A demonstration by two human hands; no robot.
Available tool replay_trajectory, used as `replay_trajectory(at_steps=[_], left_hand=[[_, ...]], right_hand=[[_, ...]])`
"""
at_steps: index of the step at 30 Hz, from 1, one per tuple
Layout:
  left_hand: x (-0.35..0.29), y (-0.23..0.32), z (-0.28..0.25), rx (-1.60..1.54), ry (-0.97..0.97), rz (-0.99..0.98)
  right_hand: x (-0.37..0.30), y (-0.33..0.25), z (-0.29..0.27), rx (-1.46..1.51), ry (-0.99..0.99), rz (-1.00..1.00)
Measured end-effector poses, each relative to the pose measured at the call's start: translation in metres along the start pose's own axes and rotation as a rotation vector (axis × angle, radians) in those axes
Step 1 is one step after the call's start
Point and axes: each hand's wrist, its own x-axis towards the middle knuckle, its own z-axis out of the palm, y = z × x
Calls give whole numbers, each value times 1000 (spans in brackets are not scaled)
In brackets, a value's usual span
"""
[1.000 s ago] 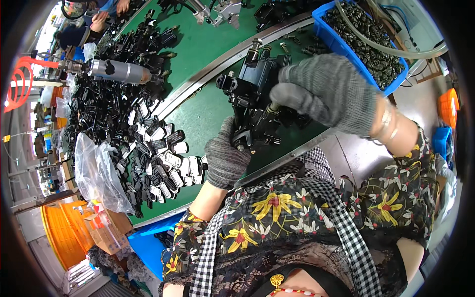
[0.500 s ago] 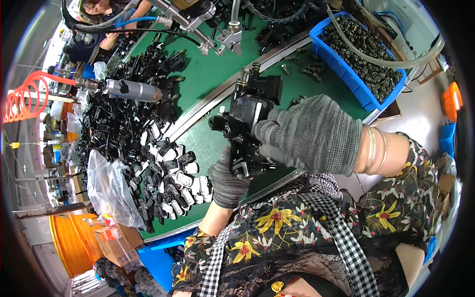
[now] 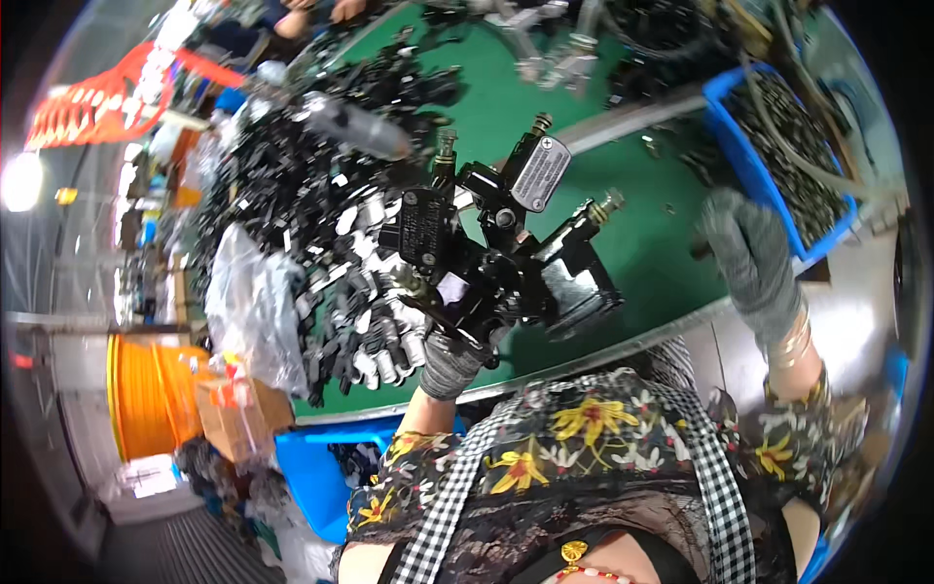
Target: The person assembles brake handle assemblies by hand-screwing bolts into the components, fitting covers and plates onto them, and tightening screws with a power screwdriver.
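Observation:
My left hand [image 3: 449, 368], in a grey knit glove, is closed under a cluster of black brake master cylinders [image 3: 506, 216]. Several are bunched together and held above the front of the green table. Two of them show flat rectangular caps with screws, and brass-coloured fittings stick out at their ends. My right hand [image 3: 751, 258], also gloved, is out to the right by the table edge, beside the blue bin [image 3: 744, 165]. Its fingers are curled and somewhat smeared by motion. A small dark piece [image 3: 700, 247] shows at its fingertips, too unclear to name.
A large heap of black parts [image 3: 282, 175] covers the table's left, with black-and-white pieces [image 3: 365, 311] nearer me. A grey air screwdriver [image 3: 355, 127] hangs over it from an orange coiled hose [image 3: 97, 102]. A metal rail [image 3: 632, 127] crosses the table. Another person's hands [image 3: 321, 12] show at the far left.
My right hand has left the black assembly and moved right toward the blue bin. My left hand has turned the assembly, so its several cylinders now show spread out. The view has shifted.

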Motion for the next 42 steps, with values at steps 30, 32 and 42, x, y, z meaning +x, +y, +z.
replay_trajectory(at_steps=[30,32,42], left_hand=[[296,-293,-320,723,739,-684],[319,-267,-272,779,523,-896],[293,-192,-272,1204,78,-1012]], right_hand=[[-71,52,82,-535,161,-23],[-74,48,76,-563,151,68],[-23,24,67,-473,-313,131]])
